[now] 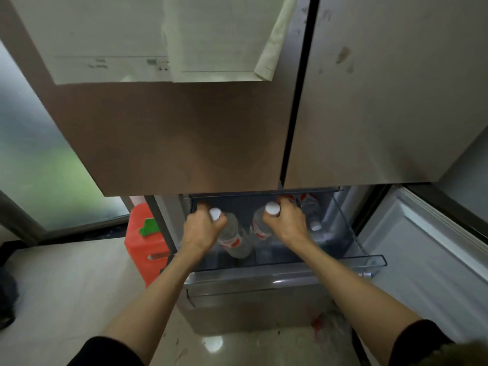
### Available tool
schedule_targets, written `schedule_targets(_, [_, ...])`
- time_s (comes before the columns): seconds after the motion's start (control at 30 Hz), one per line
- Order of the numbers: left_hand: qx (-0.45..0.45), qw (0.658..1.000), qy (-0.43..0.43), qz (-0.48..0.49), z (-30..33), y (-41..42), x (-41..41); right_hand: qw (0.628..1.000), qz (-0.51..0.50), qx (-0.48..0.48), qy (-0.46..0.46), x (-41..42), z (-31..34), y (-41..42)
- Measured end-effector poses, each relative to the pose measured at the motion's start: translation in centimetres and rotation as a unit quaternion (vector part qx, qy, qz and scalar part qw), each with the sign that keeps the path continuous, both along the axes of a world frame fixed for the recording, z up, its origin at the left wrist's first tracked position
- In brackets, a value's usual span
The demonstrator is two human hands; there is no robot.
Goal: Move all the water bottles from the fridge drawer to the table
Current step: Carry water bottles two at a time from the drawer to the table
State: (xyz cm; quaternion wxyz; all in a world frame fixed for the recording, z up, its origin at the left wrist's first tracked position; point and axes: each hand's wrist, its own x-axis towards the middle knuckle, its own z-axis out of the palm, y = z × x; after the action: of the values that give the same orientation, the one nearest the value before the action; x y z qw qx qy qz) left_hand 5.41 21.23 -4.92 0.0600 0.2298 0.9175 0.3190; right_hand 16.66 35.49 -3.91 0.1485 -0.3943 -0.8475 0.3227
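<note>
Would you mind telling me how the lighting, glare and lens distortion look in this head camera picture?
Head view: dim and soft overall; the wide lens bows the fridge doors; the drawer sits in their shadow, with the left hand and right hand each gripping a bottle; a bright glare spot shows on the glossy floor; the papers are unreadably blurred.

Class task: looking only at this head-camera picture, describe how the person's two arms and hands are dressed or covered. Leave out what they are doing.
Both hands, the left hand and the right hand, are bare: no gloves, rings or watch can be seen. The forearms are uncovered. Each arm has a dark, apparently black sleeve, left sleeve and right sleeve, ending near the elbow. No markings show on the sleeves.
</note>
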Motion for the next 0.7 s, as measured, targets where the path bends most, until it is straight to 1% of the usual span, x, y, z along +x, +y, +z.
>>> schedule_targets(0.13, [0.018, 0.999, 0.018, -0.027, 0.6, -0.2, 0.7, 0.999, 0.032, 0.003, 0.030, -0.1, -0.2, -1.0])
schedule_targets(0.3, [0.052, 0.997, 0.038, -0.045, 0.3, 0.0, 1.4, 0.998, 0.040, -0.018, 0.047, 0.3, -0.6, -0.6])
schedule_targets(0.4, [0.097, 0.993, 0.023, -0.056, -0.4, 0.0, 1.6, 0.995, 0.071, -0.051, 0.042, 0.2, -1.0, -0.1])
schedule_targets(0.5, [0.099, 0.992, 0.009, -0.080, -1.3, 0.0, 1.6, 0.991, 0.120, -0.052, 0.022, 0.6, -1.8, 0.5])
schedule_targets(0.53, [0.097, 0.991, -0.006, -0.090, -1.7, -0.1, 1.4, 0.988, 0.137, -0.062, 0.019, 0.9, -2.1, 0.9])
schedule_targets(0.6, [0.099, 0.985, -0.065, -0.123, -2.4, -0.5, 0.9, 0.977, 0.181, -0.109, 0.015, 1.4, -2.6, 1.5])
schedule_targets(0.7, [0.114, 0.959, -0.163, -0.200, -3.3, -1.3, 0.5, 0.954, 0.242, -0.179, -0.003, 1.7, -2.7, 1.9])
